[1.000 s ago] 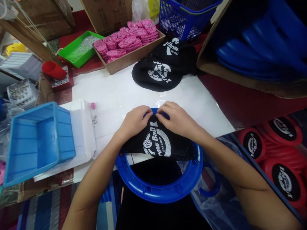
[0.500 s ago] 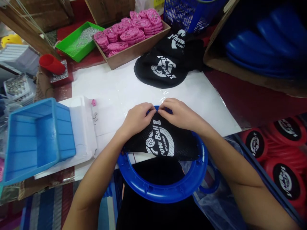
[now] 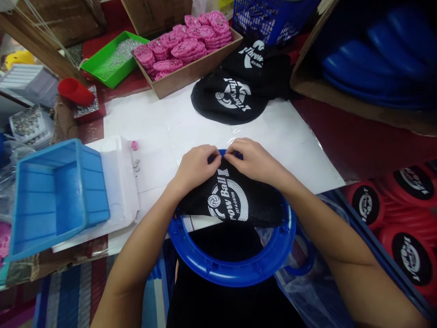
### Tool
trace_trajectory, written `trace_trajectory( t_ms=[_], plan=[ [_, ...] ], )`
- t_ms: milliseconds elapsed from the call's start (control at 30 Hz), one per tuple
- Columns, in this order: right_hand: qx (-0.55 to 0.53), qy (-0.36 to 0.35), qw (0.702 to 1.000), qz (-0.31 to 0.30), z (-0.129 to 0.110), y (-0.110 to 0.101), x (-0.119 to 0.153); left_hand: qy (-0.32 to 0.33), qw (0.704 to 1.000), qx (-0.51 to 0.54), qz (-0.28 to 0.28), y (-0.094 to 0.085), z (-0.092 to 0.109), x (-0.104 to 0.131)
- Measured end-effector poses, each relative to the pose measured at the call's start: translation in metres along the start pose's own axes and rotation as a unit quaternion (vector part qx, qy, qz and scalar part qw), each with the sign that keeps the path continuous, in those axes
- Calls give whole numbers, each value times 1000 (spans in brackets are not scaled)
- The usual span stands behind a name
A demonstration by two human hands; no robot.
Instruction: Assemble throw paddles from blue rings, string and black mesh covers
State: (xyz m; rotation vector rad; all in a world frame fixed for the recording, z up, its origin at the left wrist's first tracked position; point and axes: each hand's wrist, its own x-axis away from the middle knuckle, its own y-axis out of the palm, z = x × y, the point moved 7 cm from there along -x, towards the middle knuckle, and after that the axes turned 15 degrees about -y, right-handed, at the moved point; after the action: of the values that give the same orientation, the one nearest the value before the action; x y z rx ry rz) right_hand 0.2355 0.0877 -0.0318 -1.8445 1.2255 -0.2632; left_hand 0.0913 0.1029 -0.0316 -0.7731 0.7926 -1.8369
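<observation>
A blue plastic ring (image 3: pixel 232 273) lies partly over the table's front edge, near my lap. Black mesh fabric (image 3: pixel 259 205) with white "Throw Ball" print covers its far half; the near half of the opening is uncovered. At the ring's far edge, my left hand (image 3: pixel 201 166) pinches the fabric's edge between thumb and fingers. My right hand (image 3: pixel 251 159) pinches the same edge just to the right, the fingertips of both hands nearly touching. More printed black fabric pieces (image 3: pixel 228 100) lie farther back on the white sheet.
A blue bin (image 3: pixel 61 196) stands on a white tray (image 3: pixel 123 182) at left. Behind are a green tray (image 3: pixel 112 77), a cardboard box (image 3: pixel 191 73) of pink pieces and a blue basket (image 3: pixel 259 18). Blue parts fill a carton (image 3: pixel 307 82) at right, above red discs (image 3: pixel 406 255).
The view has shifted slightly. Both hands stay pinched on the fabric edge at nearly the same spot, and the ring has hardly moved.
</observation>
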Motion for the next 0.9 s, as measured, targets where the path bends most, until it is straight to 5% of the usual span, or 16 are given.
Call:
trace_trajectory(
  t_ms=[567, 900],
  plan=[
    [-56, 36, 998, 2, 6, -7, -1, -9, 997, 68, -29, -2, -7, -7],
    [-1, 18, 1000, -14, 3, -3, -3, 0, 998, 60, -8, -3, -7, -7]
  ],
)
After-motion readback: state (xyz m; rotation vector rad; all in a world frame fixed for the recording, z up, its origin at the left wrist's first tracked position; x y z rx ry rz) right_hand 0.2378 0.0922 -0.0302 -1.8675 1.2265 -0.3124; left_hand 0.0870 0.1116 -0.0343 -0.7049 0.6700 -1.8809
